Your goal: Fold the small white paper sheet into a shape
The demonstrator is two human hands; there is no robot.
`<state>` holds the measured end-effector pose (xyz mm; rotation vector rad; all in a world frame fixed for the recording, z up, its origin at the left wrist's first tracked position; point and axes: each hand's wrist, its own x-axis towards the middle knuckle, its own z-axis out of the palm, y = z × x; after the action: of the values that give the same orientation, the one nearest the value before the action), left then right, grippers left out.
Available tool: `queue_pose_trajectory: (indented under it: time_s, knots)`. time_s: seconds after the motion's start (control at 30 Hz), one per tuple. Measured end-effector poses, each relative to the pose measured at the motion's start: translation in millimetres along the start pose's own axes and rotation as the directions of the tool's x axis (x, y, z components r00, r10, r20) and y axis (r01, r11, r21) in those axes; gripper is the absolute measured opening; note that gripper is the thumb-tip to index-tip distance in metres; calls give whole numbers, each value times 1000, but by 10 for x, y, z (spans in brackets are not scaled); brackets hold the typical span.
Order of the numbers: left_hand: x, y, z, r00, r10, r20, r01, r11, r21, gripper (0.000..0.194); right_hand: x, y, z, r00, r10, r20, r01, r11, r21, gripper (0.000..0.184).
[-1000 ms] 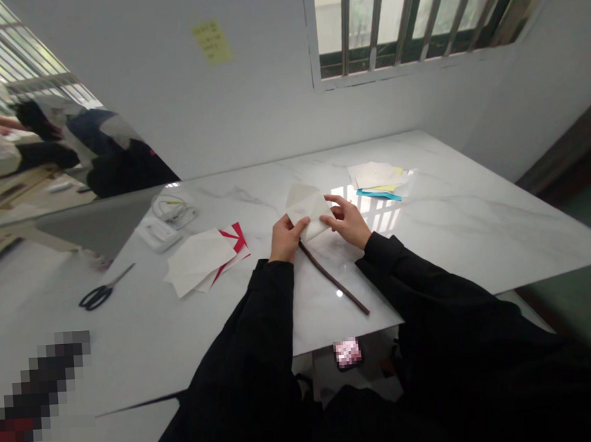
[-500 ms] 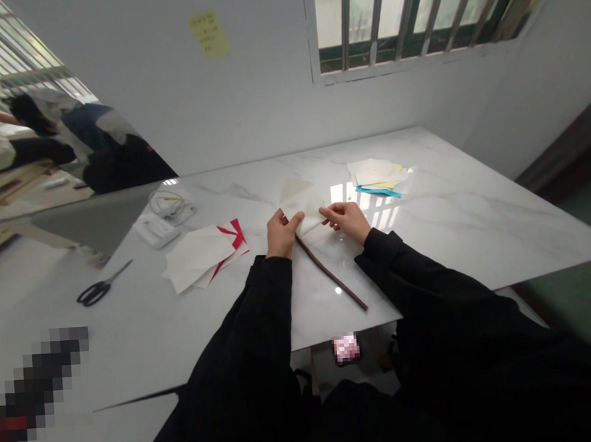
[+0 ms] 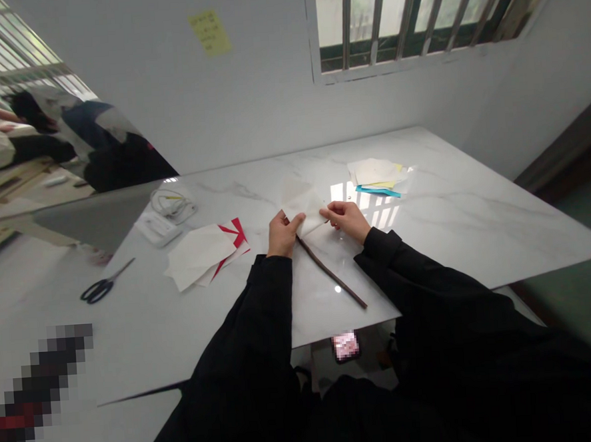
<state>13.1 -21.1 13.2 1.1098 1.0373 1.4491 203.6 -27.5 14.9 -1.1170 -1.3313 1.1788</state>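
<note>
- L hand [image 3: 285, 235]: fingers curled, thumb on top, pinching lower-left edge of folded white paper sheet [image 3: 302, 204].
- R hand [image 3: 344, 221]: thumb + fingertips [image 3: 328, 214] grasping right corner of same sheet; other fingers lightly bent.
- Sheet: held by both hands, just above table, tilted, upper flap pointing away from person; exact no. of folds can't tell.
- Dark brown stick [image 3: 331, 275]: lies diagonally on table, upper end at/under L hand, lower end toward person. Whether L hand grips it: can't tell.
- Black long sleeves [image 3: 254, 357] on both forearms, cuffs at wrists.
- Below near table edge: small object w/ pixelated face [image 3: 346, 346], too blurred to ID.
- Bottom L: long pixelated dark + red object [image 3: 36, 397], can't ID.
- White marble-pattern table [image 3: 451, 238]: carries all items below.
- L of hands: loose white sheets [image 3: 195, 257] overlapping red paper [image 3: 233, 235]; black-handled scissors [image 3: 99, 291] further L, closed.
- Beyond these: white box [image 3: 158, 228] beside coiled white cable [image 3: 172, 205].
- Beyond R hand: stack of pale paper [image 3: 375, 173] w/ cyan strip [image 3: 378, 191] along near edge, yellow edge showing; sunlight patch on table just nearer.
- Far: barred window [image 3: 413, 14] in white wall; yellow sticky note [image 3: 208, 33] on wall.
- Far L: mirror-like panel [image 3: 96, 160] shows two figures [image 3: 34, 130], one pale top, one dark clothes; hands not the person's own.
</note>
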Motion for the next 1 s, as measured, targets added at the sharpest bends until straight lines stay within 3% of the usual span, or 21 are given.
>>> queue_pose_trajectory:
  time_s: [0.27,1.0]
  knots:
    - [-65,62,53,993,-19,118,13,998,58,57,12,-2,-28,999,11,51,-13,999,39,49]
    - [-53,37,35,996,-1,93,-9,994,107,56,-14,-15,-36,994,78,81,-83,994,68,42]
